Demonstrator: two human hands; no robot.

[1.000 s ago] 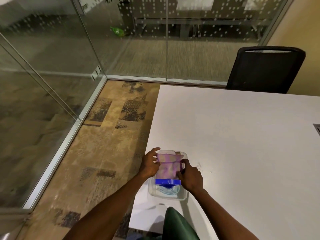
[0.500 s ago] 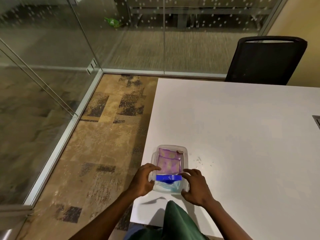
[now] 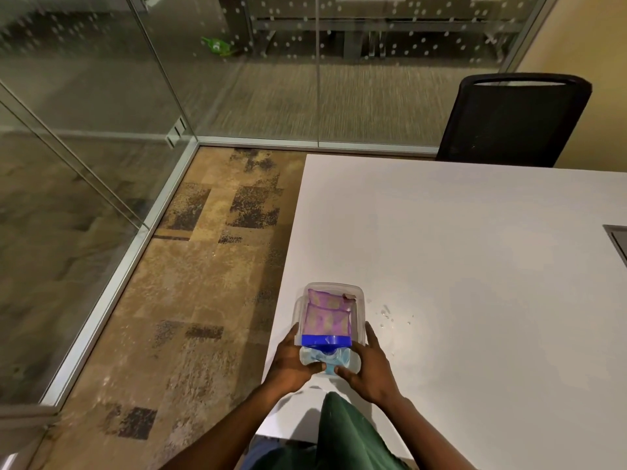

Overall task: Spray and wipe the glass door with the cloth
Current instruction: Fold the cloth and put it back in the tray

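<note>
- A clear plastic container (image 3: 359, 300) sits at the near left corner of the white surface (image 3: 458, 266), at about 6 o'clock in the head view.
- Inside it lies a folded purple cloth (image 3: 328, 315), with a blue piece (image 3: 325, 340) across its near end and something pale blue (image 3: 322, 357) below that.
- The left hand (image 3: 292, 362) grasps the container's left side and the right hand (image 3: 368, 366) its right side, thumbs on the near wall.
- Half a second ago the fingers were above the blue piece; now both hands have slid down to the container's near end.
- The glass door (image 3: 68, 164) stands at 10 o'clock, well apart.
- A black chair (image 3: 515, 123) stands at 1 o'clock.
</note>
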